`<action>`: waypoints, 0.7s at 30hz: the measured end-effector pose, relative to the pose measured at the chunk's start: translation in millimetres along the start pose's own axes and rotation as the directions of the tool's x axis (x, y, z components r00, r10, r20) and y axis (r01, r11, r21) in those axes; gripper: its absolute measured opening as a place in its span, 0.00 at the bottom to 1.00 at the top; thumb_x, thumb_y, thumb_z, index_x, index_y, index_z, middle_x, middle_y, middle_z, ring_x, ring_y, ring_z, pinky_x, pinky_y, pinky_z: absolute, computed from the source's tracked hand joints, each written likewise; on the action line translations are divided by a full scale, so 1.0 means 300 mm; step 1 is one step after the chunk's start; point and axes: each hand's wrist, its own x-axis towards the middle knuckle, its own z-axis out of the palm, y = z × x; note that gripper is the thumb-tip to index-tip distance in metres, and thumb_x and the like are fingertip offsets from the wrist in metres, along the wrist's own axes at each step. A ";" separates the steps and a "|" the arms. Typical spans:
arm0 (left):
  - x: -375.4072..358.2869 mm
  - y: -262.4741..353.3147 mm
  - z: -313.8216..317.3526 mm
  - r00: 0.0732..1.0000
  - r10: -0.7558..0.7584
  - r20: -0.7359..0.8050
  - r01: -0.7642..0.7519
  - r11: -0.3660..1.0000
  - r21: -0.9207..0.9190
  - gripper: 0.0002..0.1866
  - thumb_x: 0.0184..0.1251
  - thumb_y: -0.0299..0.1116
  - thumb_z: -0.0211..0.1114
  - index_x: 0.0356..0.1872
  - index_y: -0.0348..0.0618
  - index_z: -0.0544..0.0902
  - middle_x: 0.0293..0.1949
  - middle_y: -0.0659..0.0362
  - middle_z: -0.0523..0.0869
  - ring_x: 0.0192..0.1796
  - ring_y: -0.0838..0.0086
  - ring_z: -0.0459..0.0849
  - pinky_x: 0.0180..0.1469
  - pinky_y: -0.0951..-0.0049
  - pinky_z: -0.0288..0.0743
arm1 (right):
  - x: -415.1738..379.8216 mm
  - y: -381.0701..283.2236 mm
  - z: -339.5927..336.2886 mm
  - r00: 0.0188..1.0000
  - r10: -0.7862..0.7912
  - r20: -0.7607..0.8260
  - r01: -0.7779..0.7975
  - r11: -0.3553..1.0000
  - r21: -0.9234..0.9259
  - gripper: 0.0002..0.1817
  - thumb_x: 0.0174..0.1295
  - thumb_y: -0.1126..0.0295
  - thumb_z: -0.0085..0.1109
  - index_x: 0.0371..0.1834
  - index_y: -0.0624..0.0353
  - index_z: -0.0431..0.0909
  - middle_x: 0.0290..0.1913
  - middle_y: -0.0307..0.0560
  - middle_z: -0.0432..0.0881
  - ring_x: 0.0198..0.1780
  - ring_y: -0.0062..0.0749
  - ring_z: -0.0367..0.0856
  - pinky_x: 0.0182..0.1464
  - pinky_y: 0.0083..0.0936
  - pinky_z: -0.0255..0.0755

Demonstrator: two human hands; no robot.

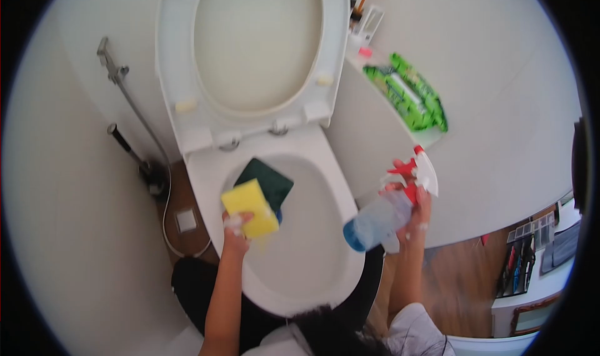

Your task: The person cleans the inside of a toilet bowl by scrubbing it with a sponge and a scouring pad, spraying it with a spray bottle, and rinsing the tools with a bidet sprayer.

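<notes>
Head view, from the left: a wall-hung hose sprayer (107, 59) and a brush with a black handle (120, 138) stand off to the left of the left hand's grip, well apart from it. The left hand (235, 233) grasps a yellow sponge (251, 207) by its near edge, fingers bent round it, with white patches on the skin. Just beyond that grip, partly under the sponge, is a dark green pad (267, 176); whether the fingers hold it too, I cannot tell. Both are over the toilet bowl (354, 231), and the raised seat (172, 62) is farther out beyond the grip. To the right, the right hand (422, 211) is wrapped round the upper part of a spray bottle (378, 220), which tilts so its blue base points toward the bowl; whether the trigger is squeezed, I cannot tell. Beyond this grip a green packet (403, 97) lies on a ledge (430, 137). As a judgement, the step in hand is keeping sponge and bottle both held at the bowl; any next move calls for a firm pinch on the sponge and a steady wrist under the bottle.
</notes>
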 end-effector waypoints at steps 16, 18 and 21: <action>-0.005 0.030 0.049 0.958 0.234 -0.165 -0.213 0.968 0.134 0.18 0.51 0.23 0.63 0.45 0.38 0.74 0.38 0.59 0.80 0.40 0.71 0.81 0.43 0.73 0.77 | -0.163 0.457 0.109 0.781 0.621 0.065 -0.586 0.765 -0.265 0.20 0.59 0.66 0.55 0.48 0.68 0.64 0.37 0.49 0.77 0.36 0.29 0.79 0.39 0.27 0.74; -0.008 0.035 0.052 0.958 0.235 -0.163 -0.219 0.969 0.112 0.17 0.51 0.23 0.63 0.44 0.38 0.75 0.37 0.59 0.80 0.40 0.72 0.81 0.43 0.75 0.76 | -0.179 0.490 0.111 0.799 0.592 0.103 -0.563 0.797 -0.217 0.20 0.59 0.66 0.55 0.47 0.67 0.63 0.36 0.47 0.77 0.35 0.28 0.78 0.39 0.26 0.74; -0.014 0.039 0.059 0.952 0.247 -0.184 -0.232 0.968 0.099 0.16 0.51 0.23 0.64 0.44 0.38 0.76 0.37 0.59 0.80 0.40 0.72 0.81 0.43 0.75 0.76 | -0.195 0.509 0.119 0.873 0.487 0.017 -0.455 0.828 -0.327 0.23 0.61 0.63 0.52 0.55 0.67 0.62 0.32 0.47 0.76 0.33 0.28 0.78 0.40 0.26 0.72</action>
